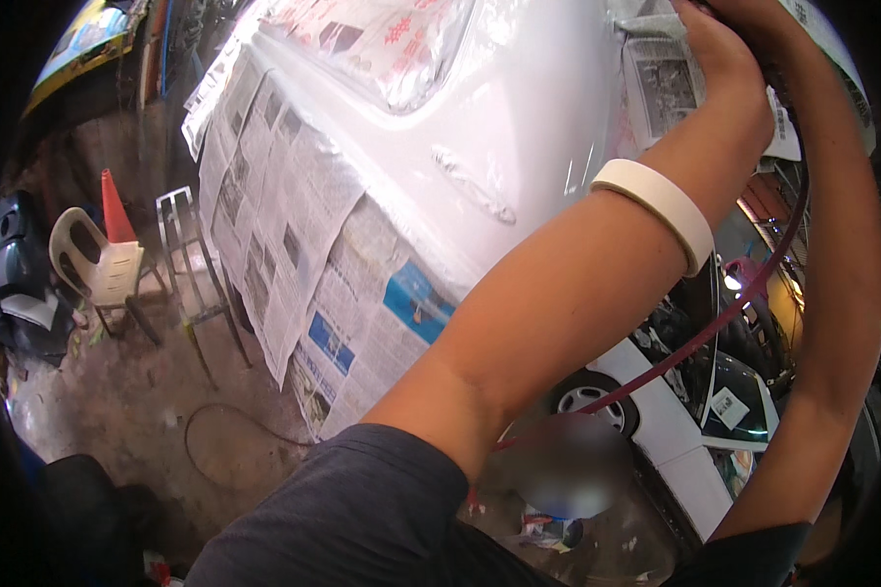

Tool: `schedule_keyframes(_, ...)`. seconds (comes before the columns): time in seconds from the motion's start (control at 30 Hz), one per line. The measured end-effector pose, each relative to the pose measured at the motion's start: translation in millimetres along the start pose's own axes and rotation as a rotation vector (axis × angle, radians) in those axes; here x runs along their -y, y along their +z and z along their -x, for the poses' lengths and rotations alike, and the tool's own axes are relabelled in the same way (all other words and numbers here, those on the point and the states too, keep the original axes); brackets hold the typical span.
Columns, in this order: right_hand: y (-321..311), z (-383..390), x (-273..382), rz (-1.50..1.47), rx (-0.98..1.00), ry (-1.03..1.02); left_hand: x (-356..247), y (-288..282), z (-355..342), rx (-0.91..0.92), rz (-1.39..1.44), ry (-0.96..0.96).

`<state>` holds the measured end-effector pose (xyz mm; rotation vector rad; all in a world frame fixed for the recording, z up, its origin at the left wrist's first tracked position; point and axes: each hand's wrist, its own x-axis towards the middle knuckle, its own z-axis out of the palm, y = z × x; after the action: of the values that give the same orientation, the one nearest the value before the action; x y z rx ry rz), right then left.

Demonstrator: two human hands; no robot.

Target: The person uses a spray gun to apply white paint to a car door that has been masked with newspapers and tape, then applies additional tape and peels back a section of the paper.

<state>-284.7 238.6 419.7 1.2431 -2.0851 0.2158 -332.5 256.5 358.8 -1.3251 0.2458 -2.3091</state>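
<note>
Both my arms reach up to the top right edge of the head view. My left hand [726, 61] bends at the wrist beside a newspaper sheet [661, 83] on the white-painted car body [519, 108]. My right hand [768, 27] is close by it at the very edge. The fingers of both are cut off or dark, so I cannot see what they hold. A roll of masking tape [671, 201] is worn around my left forearm. A dark red hose [715, 328] hangs down from near my hands, passes behind my left arm and reaches the floor.
Newspaper masking [274, 215] covers the car body's left side. Further left stand a plastic chair [108, 264], an orange cone [115, 205] and a metal frame stand [191, 254]. The hose loops on the floor. Another white car [671, 430] stands at lower right.
</note>
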Motion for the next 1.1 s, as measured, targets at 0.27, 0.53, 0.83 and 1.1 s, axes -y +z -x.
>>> schedule_keyframes(0.27, 10, 72, 44, 0.294, 0.058, 0.037, -15, 23, 92, -0.173, -0.029, -0.036)
schedule_keyframes(0.53, 22, 125, 81, 0.427, 0.131, 0.156, -14, 29, 166, -0.236, 0.067, -0.134)
schedule_keyframes(0.83, 33, 186, 92, 0.387, 0.138, 0.083, -18, 38, 240, -0.285, 0.156, -0.22)
schedule_keyframes(1.1, 25, 252, 79, 0.068, 0.129, 0.238, -13, 33, 294, -0.338, 0.204, -0.368)
